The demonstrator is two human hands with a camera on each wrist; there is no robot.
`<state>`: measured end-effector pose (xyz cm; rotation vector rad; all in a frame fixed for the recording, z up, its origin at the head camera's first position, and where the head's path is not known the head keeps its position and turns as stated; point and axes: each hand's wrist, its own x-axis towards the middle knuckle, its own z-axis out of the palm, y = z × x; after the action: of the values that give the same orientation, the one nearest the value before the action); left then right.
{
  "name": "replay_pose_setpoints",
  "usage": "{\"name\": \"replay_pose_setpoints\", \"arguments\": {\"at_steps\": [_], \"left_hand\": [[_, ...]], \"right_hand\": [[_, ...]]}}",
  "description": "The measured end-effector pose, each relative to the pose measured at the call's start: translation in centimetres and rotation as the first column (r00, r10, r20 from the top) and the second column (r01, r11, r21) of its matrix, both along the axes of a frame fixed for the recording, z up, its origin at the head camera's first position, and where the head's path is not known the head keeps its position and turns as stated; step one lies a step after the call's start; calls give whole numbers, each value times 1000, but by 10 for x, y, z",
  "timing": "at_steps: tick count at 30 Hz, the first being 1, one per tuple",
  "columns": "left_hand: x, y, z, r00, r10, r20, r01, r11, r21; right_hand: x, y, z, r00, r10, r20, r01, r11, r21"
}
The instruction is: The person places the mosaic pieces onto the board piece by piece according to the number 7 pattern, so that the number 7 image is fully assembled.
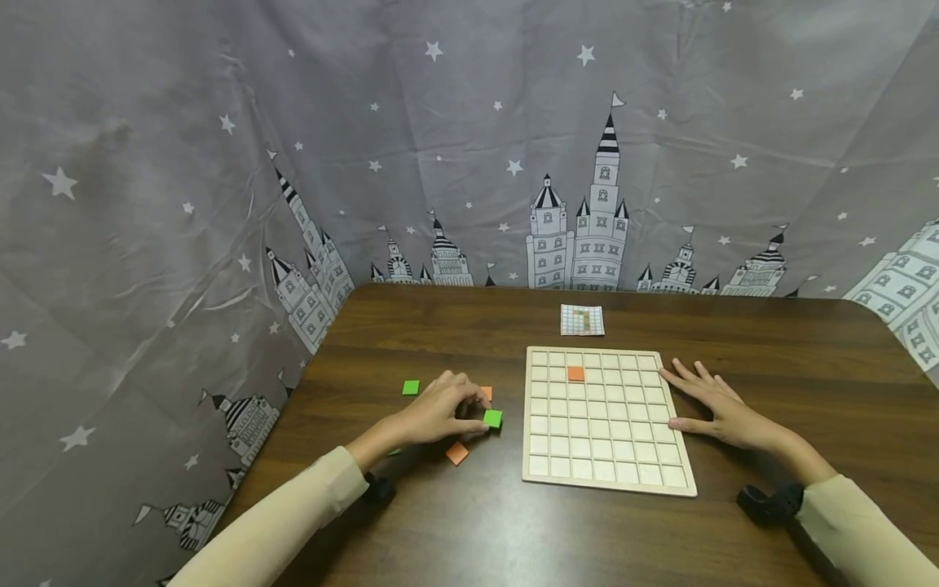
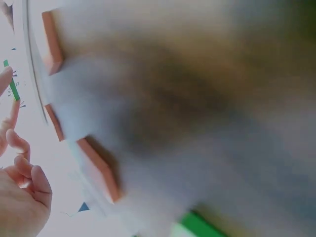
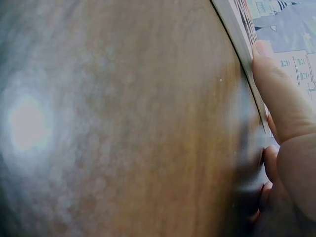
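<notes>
My left hand (image 1: 438,410) pinches a green square tile (image 1: 492,419) between thumb and forefinger, just left of the board. The left wrist view shows that same green tile (image 2: 13,84) off the table, at the fingertips. One orange tile (image 1: 487,393) is partly behind the fingers, and another orange tile (image 1: 457,452) lies nearer the front. The wooden grid board (image 1: 610,487) has an orange tile (image 1: 575,373) in a cell of its second row. With fingers spread, my right hand (image 1: 722,412) touches the board's right edge; its thumb (image 3: 281,94) rests against the rim.
Beyond the left hand lies a green tile (image 1: 411,387); a further green tile (image 1: 395,451) is mostly hidden under the wrist. A small printed grid card (image 1: 583,320) sits behind the board on the brown table (image 1: 455,326). A grey patterned curtain (image 1: 455,122) hangs around it.
</notes>
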<state>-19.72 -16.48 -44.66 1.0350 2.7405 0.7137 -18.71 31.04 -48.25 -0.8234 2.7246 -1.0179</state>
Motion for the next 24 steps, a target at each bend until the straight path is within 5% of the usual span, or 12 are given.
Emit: {"name": "replay_pose_setpoints", "arguments": {"at_steps": [24], "left_hand": [[-53, 81, 17, 998, 68, 13, -69, 990, 124]], "right_hand": [[0, 2, -1, 999, 3, -35, -3, 1000, -16]]}}
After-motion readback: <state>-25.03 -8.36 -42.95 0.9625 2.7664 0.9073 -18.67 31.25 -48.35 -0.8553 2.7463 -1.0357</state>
